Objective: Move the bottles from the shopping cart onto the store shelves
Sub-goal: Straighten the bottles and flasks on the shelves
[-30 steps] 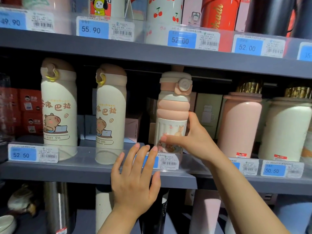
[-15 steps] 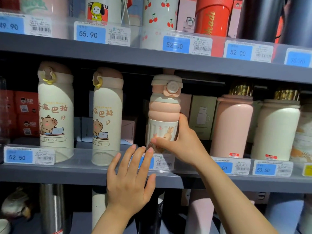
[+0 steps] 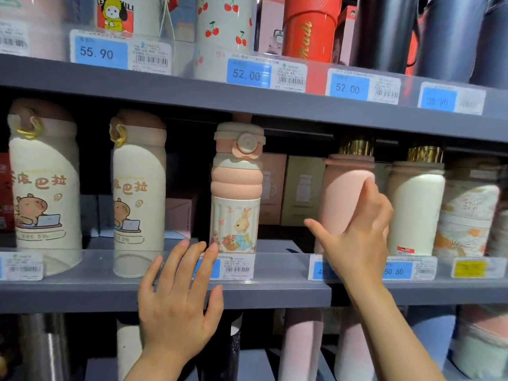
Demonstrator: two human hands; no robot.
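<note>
A pink-and-cream rabbit bottle [image 3: 236,188] stands upright on the middle grey shelf [image 3: 275,294], free of both hands. My right hand [image 3: 357,240] hovers to its right with fingers spread, in front of a plain pink bottle [image 3: 343,193], holding nothing. My left hand [image 3: 178,301] is raised with straight fingers against the shelf's clear front strip, just below and left of the rabbit bottle. The shopping cart is out of view.
Two cream capybara bottles [image 3: 45,185] [image 3: 138,193] stand left on the same shelf; a white gold-capped bottle [image 3: 416,204] and a patterned one [image 3: 467,213] stand right. Cherry [image 3: 224,31] and red [image 3: 309,31] bottles fill the upper shelf [image 3: 192,92]. More bottles [image 3: 299,347] sit below.
My right hand has let go of the rabbit bottle and moved right, opening in front of the pink bottle. The rabbit bottle stays on the shelf. My left hand has barely moved.
</note>
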